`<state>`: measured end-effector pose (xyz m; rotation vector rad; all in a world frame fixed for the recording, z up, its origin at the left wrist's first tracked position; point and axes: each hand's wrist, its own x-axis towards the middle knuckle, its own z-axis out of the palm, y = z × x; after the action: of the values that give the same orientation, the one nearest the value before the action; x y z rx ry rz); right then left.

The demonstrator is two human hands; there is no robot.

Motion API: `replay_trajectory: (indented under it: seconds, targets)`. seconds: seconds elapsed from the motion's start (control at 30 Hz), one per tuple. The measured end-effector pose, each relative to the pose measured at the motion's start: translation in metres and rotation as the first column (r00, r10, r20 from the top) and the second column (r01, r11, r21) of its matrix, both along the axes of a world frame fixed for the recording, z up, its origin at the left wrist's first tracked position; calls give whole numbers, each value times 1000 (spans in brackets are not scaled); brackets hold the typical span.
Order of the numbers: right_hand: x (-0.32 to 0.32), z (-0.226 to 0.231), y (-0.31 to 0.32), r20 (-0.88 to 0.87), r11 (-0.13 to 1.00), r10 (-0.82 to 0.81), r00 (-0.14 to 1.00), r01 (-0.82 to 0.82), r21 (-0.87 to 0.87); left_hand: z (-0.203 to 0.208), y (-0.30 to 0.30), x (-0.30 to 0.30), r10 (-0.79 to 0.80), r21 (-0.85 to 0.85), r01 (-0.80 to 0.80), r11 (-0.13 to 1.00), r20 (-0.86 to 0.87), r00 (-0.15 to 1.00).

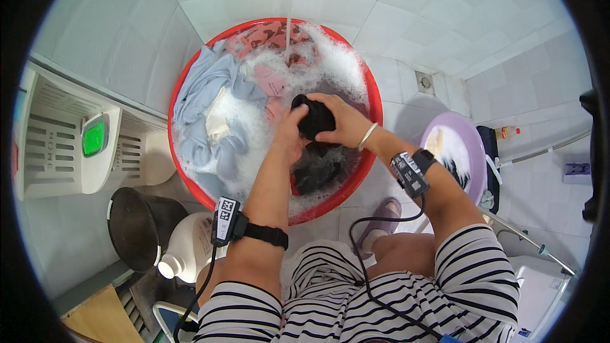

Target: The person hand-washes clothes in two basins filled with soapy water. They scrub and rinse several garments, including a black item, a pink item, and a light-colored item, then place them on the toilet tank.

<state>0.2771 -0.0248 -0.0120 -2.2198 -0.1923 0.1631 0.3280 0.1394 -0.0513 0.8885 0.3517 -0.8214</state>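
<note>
Above a red basin (376, 105) of foamy water, both my hands are closed on a bunched black cloth (316, 121). My left hand (291, 134) grips its left side, with the thumb over the top. From the right, my right hand (344, 121) wraps round it, a bangle at the wrist. More dark fabric (324, 171) lies in the water just below. Light blue clothing (206, 92) fills the basin's left side, with a cream piece (218, 117) on it. Red patterned fabric (264, 39) sits at the far side. What kind of garment the black cloth is, I cannot tell.
A thin stream of water (288, 3) falls into the basin. At left are a white plastic shelf (63, 178), a black bucket (136, 232) and a large white bottle (190, 248). A purple basin (473, 146) with foam stands at right, near a floor drain (424, 82).
</note>
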Motion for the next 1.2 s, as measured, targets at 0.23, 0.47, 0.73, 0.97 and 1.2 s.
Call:
replay_trajectory:
  seconds: [0.23,0.47,0.73,0.97,1.2]
  targets:
    - [12,8,-55,-21,934,-358,933,358,-13,9,24,29,-606,748,-77,659,589,535]
    - [-14,-56,-43,42,807,123,992,-75,-586,-32,20,22,-982,914,-359,190,186,-45]
    - [5,-68,-39,-311,533,43,949,-285,-796,-38,18,30,-973,936,-349,-35,-112,-203]
    - [12,96,-69,192,785,-87,978,186,-591,132,37,66,-975,848,-488,205,134,-177]
    - [6,317,-53,675,745,-98,731,503,-437,334,35,70,-850,537,-685,492,465,-247]
